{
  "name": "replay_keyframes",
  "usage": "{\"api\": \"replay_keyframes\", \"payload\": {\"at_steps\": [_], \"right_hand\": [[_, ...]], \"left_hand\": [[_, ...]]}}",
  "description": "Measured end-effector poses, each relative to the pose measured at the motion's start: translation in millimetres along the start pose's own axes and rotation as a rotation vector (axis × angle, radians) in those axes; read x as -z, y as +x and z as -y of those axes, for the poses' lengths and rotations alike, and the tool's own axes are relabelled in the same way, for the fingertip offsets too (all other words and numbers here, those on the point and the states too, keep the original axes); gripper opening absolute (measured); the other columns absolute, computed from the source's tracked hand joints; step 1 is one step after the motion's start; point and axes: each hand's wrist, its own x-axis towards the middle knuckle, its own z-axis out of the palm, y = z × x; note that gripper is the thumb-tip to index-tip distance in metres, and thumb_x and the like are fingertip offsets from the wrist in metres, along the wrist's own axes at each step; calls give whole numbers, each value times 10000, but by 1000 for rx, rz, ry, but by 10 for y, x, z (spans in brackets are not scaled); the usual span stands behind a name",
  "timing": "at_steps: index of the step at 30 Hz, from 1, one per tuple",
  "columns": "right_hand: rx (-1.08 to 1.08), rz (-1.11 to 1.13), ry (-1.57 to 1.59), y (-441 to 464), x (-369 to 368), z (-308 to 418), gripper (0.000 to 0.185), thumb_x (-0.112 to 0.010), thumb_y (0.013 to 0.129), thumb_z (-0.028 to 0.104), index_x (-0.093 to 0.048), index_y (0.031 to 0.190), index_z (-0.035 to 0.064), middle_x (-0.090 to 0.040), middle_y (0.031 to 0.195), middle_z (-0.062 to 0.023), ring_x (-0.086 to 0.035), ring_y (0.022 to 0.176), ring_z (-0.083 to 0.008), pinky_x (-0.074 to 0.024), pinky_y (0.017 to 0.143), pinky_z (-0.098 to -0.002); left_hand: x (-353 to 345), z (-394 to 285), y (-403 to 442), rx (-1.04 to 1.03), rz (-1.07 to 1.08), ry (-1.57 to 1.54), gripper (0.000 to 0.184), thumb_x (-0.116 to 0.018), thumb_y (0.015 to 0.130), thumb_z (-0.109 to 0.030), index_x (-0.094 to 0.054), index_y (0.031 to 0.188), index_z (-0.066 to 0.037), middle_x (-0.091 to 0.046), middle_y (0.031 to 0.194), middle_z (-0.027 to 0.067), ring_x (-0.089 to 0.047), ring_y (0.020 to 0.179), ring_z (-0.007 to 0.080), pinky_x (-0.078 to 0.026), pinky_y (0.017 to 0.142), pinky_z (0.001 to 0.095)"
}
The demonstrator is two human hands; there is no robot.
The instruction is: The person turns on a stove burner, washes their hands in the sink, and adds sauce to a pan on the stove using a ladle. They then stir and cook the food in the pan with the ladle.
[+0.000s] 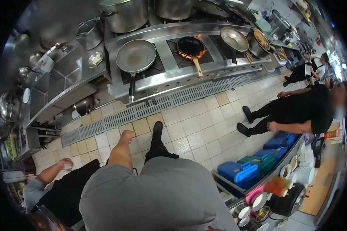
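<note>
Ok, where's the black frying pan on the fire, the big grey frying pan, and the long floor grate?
Black frying pan (190, 46), head view: inside bottom.
Big grey frying pan (136, 56), head view: inside bottom.
Floor grate (173, 102), head view: slotted top.

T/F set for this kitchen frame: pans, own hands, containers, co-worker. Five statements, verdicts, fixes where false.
1. The small, round, black frying pan has orange flames showing around it. True.
2. The person's left hand grips the large, round, grey metal frying pan. False: the hand is well apart from that pan.
3. Both of the person's own hands are in view. False: only the left shows.
4. The boxy plastic containers at the right are all red. False: they are blue and green.
5. A co-worker in black clothing stands on the pale tiled floor. True.
</note>
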Motion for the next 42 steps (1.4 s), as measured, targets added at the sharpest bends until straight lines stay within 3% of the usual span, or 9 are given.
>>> {"api": "replay_keyframes", "payload": {"at_steps": [3,7,12,13,15,20,26,32,42], "right_hand": [[-98,784,1176,-1094,-806,1141,180,-597,872,228,-605,1008,110,-634,909,-111,-632,829,-221,-530,732,-339],[-1219,1054,981,-2724,-2426,2621,136,-625,820,110,-546,910,173,-412,660,46,-436,484,-112,-378,428,-241],[220,1834,741,-4090,-2806,5508,464,-578,854,41,-479,1305,97,-494,700,10,-433,481,-68,-370,419,-237],[279,2027,682,-4181,-2823,6077,562,-562,818,21,-451,1369,33,-596,1149,-126,-594,1004,-244,-479,897,-376],[589,2010,804,-4388,-2817,7062,613,-544,823,29,-422,1424,33,-596,1246,-171,-606,1043,-261,-452,955,-363],[654,2215,736,-4818,-3011,8334,549,-543,833,38,-503,1381,42,-633,1200,-159,-606,1049,-217,-458,932,-311],[273,2301,710,-5067,-2957,8850,450,-570,806,-1,-626,1250,51,-664,1132,-105,-601,1033,-176,-463,916,-296],[302,2320,666,-5177,-2765,8960,437,-607,792,-14,-618,1219,75,-655,1010,-61,-590,860,-123,-475,752,-276],[482,2212,547,-5016,-2554,8934,385,-565,807,-21,-622,1181,52,-670,1035,-79,-615,966,-154,-468,871,-280]], "left_hand": [[-394,-399,499,-164,108,-65,366,-598,905,-318,-611,1134,-33,-631,909,124,-629,759,266,-531,612,443],[-1067,-1340,1106,-404,-20,-207,700,-673,846,-341,-451,1362,77,-583,1288,260,-614,1115,352,-527,895,377],[-1372,-2743,1177,-585,-263,-411,707,-753,775,-333,-505,1323,38,-570,1302,250,-541,1220,359,-398,1063,385],[-1382,-2948,1075,-536,-233,-471,620,-753,781,-291,-555,1274,29,-596,1287,217,-556,1214,321,-401,1054,384],[-1652,-3026,1363,-534,-489,-201,501,-738,778,-278,-629,1209,-48,-645,1239,155,-585,1168,322,-439,1010,389],[-1439,-3279,906,-419,-777,-473,456,-698,828,-266,-595,1260,-161,-689,1118,94,-654,987,326,-515,870,437],[-1519,-2807,1598,-222,319,-1067,333,-707,860,-252,-633,1158,-122,-681,1007,79,-645,858,247,-522,704,386],[-1304,-2575,926,-189,309,-1106,419,-755,849,-271,-591,1208,-130,-646,921,66,-607,734,168,-502,576,325],[-800,-695,1718,-184,128,134,551,-736,797,-350,-604,1212,-13,-666,1090,182,-633,1029,262,-495,923,391]]}}
